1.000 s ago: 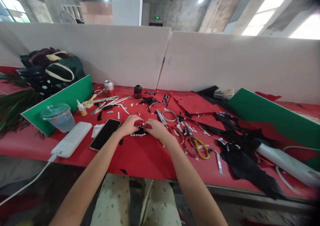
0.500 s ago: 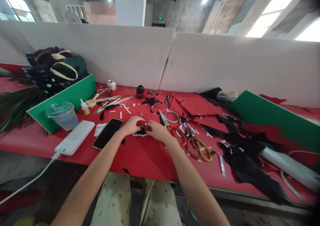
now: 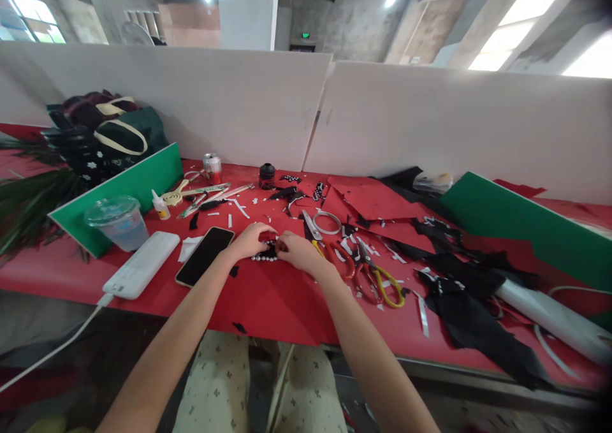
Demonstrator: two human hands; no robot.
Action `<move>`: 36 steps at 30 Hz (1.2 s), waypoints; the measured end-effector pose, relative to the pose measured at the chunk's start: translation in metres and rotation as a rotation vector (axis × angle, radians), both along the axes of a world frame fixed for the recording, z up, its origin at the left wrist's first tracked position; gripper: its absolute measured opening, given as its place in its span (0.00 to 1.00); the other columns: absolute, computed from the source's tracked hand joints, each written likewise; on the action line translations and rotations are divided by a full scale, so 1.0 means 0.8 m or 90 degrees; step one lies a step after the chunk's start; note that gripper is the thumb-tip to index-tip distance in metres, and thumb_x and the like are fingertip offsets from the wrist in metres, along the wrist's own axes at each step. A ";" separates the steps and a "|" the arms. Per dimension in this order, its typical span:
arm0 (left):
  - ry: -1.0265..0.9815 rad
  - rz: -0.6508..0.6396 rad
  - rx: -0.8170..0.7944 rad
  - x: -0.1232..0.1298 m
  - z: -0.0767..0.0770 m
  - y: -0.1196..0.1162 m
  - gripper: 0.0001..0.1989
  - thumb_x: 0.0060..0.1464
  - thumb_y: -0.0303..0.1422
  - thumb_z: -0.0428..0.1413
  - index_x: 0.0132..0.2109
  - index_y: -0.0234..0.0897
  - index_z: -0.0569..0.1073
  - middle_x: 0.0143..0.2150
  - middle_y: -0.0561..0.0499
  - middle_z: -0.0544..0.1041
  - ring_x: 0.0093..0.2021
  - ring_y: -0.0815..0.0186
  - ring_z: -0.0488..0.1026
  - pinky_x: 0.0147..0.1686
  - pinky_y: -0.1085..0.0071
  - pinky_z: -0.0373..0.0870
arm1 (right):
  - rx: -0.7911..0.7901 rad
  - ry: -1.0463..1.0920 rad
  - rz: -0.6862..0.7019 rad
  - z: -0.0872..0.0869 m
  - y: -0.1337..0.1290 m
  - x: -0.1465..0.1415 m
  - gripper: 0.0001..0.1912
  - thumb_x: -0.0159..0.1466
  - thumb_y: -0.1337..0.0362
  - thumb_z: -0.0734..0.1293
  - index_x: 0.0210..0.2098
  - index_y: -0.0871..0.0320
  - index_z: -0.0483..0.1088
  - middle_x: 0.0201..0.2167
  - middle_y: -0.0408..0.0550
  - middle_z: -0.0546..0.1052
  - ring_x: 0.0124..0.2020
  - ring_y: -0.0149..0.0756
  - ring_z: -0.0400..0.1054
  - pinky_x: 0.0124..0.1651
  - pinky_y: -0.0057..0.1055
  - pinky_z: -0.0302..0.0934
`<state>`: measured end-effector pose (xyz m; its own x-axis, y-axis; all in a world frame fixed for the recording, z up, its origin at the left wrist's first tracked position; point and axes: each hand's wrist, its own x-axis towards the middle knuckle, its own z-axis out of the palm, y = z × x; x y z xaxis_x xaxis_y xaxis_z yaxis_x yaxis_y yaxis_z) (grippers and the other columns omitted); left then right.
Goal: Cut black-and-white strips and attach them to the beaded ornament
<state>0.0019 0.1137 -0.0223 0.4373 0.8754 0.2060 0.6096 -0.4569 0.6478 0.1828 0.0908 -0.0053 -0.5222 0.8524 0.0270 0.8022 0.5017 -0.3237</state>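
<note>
Between my hands, low over the red table, is a small black fabric piece edged with pearl-like beads (image 3: 265, 257). The curled fingers of my left hand (image 3: 249, 240) grip its left side. My right hand (image 3: 297, 250) pinches its right side, with thumb and fingers close together. My fingers cover much of the piece, so its full shape is hidden. A black phone (image 3: 204, 257) lies just left of my left hand. Scissors with red handles (image 3: 335, 254) and yellow-handled pliers (image 3: 389, 287) lie right of my right hand.
A white power bank (image 3: 142, 264) with a cable and a plastic cup of clear liquid (image 3: 118, 224) stand left. Behind are a glue bottle (image 3: 161, 205), a can (image 3: 212, 168) and a black thread spool (image 3: 267, 176). Black cloth scraps (image 3: 471, 315) and a white roll (image 3: 549, 318) lie right.
The view has shifted very slightly. Both hands keep their hold on the beaded black piece, with no other clear movement.
</note>
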 end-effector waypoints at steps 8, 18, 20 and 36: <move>0.007 -0.009 0.007 0.000 0.000 0.000 0.19 0.42 0.20 0.59 0.44 0.36 0.75 0.46 0.45 0.75 0.48 0.59 0.70 0.52 0.62 0.64 | -0.011 0.024 -0.004 -0.006 0.008 0.005 0.07 0.58 0.69 0.64 0.34 0.56 0.74 0.36 0.45 0.73 0.34 0.30 0.68 0.35 0.23 0.54; 0.018 -0.028 0.028 0.002 -0.001 -0.001 0.19 0.42 0.22 0.60 0.44 0.36 0.74 0.46 0.45 0.74 0.48 0.58 0.69 0.52 0.61 0.64 | 0.028 -0.076 -0.026 0.004 -0.005 -0.005 0.09 0.64 0.65 0.60 0.40 0.56 0.71 0.42 0.50 0.73 0.36 0.35 0.70 0.35 0.26 0.56; 0.015 -0.027 0.036 0.002 -0.005 0.001 0.18 0.43 0.22 0.60 0.44 0.37 0.74 0.46 0.45 0.73 0.49 0.58 0.69 0.52 0.60 0.64 | 0.037 -0.103 -0.025 0.005 -0.007 -0.008 0.10 0.65 0.64 0.59 0.42 0.56 0.70 0.43 0.51 0.72 0.36 0.37 0.71 0.35 0.27 0.56; 0.027 -0.013 0.021 0.003 -0.005 -0.001 0.18 0.43 0.20 0.59 0.44 0.36 0.74 0.47 0.45 0.72 0.50 0.58 0.68 0.53 0.62 0.63 | 0.053 -0.131 -0.060 0.005 -0.008 -0.024 0.11 0.60 0.65 0.62 0.41 0.59 0.72 0.41 0.54 0.74 0.37 0.40 0.72 0.33 0.29 0.57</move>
